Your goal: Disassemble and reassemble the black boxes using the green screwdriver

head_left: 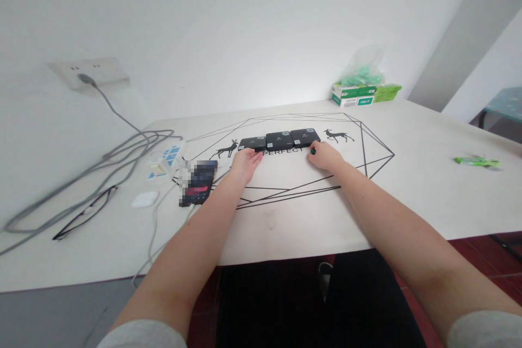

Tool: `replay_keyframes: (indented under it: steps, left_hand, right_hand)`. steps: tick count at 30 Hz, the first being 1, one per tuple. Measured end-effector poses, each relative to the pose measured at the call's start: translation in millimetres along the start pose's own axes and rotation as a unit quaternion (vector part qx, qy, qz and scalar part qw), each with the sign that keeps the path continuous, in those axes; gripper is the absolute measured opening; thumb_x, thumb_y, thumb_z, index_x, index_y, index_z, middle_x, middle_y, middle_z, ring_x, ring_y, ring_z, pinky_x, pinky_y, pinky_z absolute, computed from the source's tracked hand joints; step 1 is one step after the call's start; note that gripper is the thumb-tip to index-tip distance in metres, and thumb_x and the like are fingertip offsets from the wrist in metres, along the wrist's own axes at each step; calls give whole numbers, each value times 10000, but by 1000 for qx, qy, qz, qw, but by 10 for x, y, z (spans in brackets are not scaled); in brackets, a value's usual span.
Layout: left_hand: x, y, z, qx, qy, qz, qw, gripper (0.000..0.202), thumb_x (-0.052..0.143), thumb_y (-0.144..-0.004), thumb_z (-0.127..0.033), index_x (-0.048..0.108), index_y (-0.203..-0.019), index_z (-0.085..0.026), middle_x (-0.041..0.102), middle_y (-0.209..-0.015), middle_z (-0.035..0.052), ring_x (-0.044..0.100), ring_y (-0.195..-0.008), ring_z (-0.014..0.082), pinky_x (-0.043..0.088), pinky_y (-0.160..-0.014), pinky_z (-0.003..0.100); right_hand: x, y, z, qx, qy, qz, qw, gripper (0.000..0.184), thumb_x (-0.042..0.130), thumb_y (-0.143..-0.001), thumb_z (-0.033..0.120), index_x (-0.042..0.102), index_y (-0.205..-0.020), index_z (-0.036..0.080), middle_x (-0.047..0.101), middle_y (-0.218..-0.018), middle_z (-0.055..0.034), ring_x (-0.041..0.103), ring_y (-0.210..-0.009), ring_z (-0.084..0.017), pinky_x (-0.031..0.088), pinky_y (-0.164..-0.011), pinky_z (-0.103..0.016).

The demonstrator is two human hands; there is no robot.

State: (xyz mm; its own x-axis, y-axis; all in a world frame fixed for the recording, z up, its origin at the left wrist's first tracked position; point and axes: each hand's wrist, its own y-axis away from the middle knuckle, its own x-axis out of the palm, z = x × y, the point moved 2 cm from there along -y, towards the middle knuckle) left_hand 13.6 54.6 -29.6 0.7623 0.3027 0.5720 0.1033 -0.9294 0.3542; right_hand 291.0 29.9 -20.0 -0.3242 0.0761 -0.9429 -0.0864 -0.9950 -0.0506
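Note:
Three flat black boxes lie side by side in a row on the white table mat: a left box, a middle box and a right box. Small pale labels show on their tops. My left hand is at the front edge of the left box, palm partly turned up and fingers stretched out. I cannot tell whether it presses on that box. Just in front of the right box, my right hand is closed, fingers curled round a small dark green thing. Most of that thing is hidden.
Left of my left arm lie a phone, a white case, glasses and a coiled grey cable. Green-and-white boxes with a plastic bag stand at the back right. A green packet lies far right.

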Motion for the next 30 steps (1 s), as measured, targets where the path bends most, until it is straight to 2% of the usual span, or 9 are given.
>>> replay_keyframes:
  steps: [6,17,25,28,30]
  left_hand:
    - [21,33,-69,-11,19,10,1000,225,593,-874,-36,615,-1073,-138,681,-1051,175,756,-1047,266,667,-859,308]
    - [-17,16,-138,-44,1,-7,999,366,574,-902,-84,599,-1266,-57,665,-1220,283,745,-1144,333,690,-804,313]
    - [15,71,-208,-50,-95,8,994,422,512,-914,-122,586,-1316,-19,715,-1144,271,780,-1049,301,688,-803,329]
    - [20,91,-286,-26,-157,3,987,368,494,-921,-132,612,-1257,-36,743,-1053,234,790,-973,278,684,-807,346]
    - [-6,100,-351,8,-213,-20,977,309,482,-941,-145,631,-1202,-76,753,-1023,202,788,-967,265,673,-808,344]
  right_hand:
    - [12,-20,-8,-3,2,1,1000,352,569,-955,324,674,-1267,200,678,-1348,-190,702,-1166,-333,549,-1006,-432]
    - [3,-7,-4,-3,2,4,1000,364,571,-954,330,670,-1280,202,673,-1363,-187,699,-1172,-331,548,-1015,-428]
    - [3,-8,-8,-5,3,3,1000,364,576,-958,329,674,-1285,205,676,-1360,-186,698,-1189,-329,547,-1017,-423]
    - [4,-9,-12,-6,2,0,1000,358,585,-954,326,679,-1277,204,684,-1345,-187,703,-1176,-330,550,-1010,-424]
    - [7,-15,-16,-7,0,-2,1000,359,593,-950,325,680,-1278,206,686,-1342,-187,704,-1170,-332,552,-1006,-426]
